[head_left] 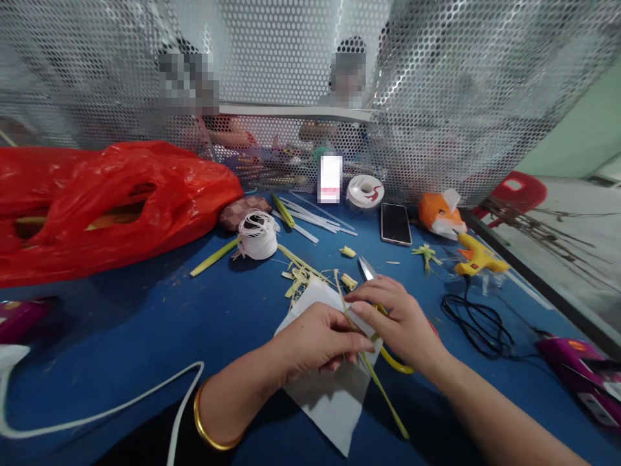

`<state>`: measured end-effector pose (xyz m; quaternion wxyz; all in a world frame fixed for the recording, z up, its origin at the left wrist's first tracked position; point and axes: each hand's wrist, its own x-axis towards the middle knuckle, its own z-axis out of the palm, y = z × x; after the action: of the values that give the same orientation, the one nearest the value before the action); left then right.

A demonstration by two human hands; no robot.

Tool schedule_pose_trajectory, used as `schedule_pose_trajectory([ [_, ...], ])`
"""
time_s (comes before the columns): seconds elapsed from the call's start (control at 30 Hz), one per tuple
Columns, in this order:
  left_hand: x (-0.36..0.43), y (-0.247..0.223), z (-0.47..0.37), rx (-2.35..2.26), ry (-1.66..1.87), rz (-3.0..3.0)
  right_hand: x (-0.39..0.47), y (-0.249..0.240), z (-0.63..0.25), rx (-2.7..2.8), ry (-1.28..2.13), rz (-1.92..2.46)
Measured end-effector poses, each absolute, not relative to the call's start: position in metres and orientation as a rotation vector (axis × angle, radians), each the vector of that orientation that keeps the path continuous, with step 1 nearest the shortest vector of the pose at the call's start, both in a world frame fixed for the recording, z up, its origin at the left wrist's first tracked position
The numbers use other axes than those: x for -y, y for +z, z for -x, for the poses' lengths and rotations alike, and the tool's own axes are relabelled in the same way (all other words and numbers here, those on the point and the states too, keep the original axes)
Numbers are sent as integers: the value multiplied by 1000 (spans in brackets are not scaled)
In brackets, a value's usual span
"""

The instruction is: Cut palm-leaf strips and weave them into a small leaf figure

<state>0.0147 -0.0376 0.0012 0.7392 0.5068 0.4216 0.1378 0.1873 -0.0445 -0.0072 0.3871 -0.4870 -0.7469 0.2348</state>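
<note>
Green leaf strip [369, 366] | pinched between left hand [317, 340], right hand [400, 320]

We find no readable text, brand, number or sign anywhere. The likeliest carrier — a small white card with a red band [330, 177], propped against the mesh screen [436, 97] — is blurred out, and the phone [396, 224] lies dark.

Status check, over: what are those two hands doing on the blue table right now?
Left hand and right hand both pinching a green leaf strip over white paper. Scissors just beyond right hand. Leaf scraps scattered ahead. Over.
</note>
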Motion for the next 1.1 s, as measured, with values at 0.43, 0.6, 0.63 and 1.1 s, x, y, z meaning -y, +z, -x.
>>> schedule_pose_trajectory([
  [0.43,37,1,-15,-816,289,-1023,50,-4,-172,1023,1601,1132],
  [0.6,37,0,-15,-874,280,-1107,50,-7,-170,1028,1532,1124],
  [0.63,37,0,-14,-881,283,-1128,51,-8,-170,1034,1510,1132],
  [1.1,39,-3,-13,-795,209,-1203,54,-13,-169,1247,1240,1227],
])
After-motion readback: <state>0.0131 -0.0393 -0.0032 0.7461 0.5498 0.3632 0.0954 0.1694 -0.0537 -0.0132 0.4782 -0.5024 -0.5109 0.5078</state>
